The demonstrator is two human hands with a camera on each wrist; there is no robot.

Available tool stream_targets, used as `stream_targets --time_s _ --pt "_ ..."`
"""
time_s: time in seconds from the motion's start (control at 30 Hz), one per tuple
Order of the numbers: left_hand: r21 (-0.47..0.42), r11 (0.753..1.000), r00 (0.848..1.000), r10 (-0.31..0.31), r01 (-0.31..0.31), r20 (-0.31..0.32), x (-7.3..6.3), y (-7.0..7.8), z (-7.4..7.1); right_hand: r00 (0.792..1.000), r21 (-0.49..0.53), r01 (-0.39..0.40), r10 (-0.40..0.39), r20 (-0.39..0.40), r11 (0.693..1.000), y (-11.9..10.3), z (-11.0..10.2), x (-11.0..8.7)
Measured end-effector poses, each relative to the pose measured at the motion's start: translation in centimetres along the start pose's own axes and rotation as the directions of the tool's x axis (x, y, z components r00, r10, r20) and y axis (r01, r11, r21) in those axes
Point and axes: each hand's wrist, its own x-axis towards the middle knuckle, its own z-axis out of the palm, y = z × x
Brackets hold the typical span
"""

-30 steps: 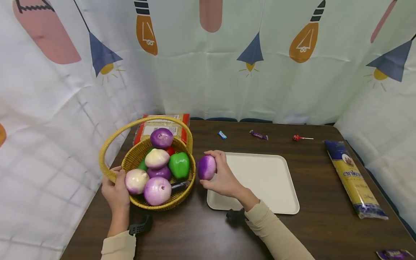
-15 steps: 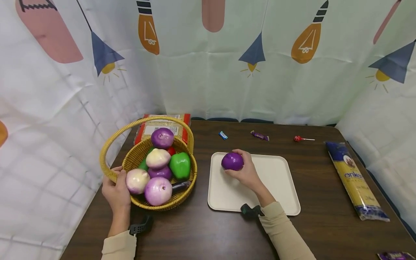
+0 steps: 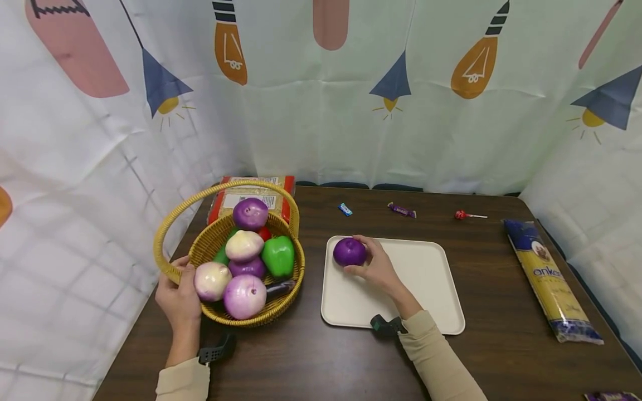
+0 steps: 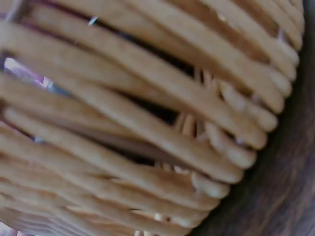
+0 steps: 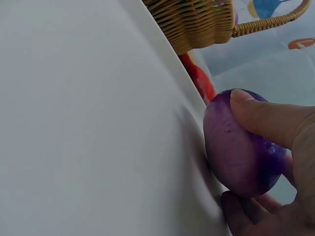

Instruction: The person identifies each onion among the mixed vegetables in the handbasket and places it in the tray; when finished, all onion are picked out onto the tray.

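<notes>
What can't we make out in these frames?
Head: red item in the basket, mostly covered by vegetables.
Head: packet, partly behind the basket; print too small.
Head: purple wrapper, cut off by the bottom edge.
Head: some fingers of left hand, behind the basket.
Left wrist: basket contents, screened by blurred wall.
Right wrist: right hand, partly behind purple onion, cut by right edge.

We cannot see part of the left hand (image 3: 179, 301) behind the wicker basket (image 3: 253, 321), most of a red piece of produce (image 3: 264, 233) inside it, or the cut-off end of the purple-wrapped candy (image 3: 613, 396) along the head view's bottom edge.
</notes>
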Motion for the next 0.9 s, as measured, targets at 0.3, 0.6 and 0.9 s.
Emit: stream_targets --time_s 0.3,0.6,0.9 --pt "0.001 1.000 1.000 0.001 -0.001 0.002 -0.2 0.0 -0.2 0.998 0.067 0.021 -0.025 0.049 0.997 0.0 0.4 0.0" --pt "0.006 1.000 1.000 0.014 -0.014 -0.005 -0.1 -0.3 -0.2 0.999 0.044 0.015 -0.017 0.052 0.999 -1.0 -0.1 -0.2" --pt "0.004 1.000 1.000 0.026 -0.026 -0.001 -0.2 -0.1 -0.2 0.978 -0.009 0.111 -0.110 -0.175 0.994 -3.9 -0.2 -0.9"
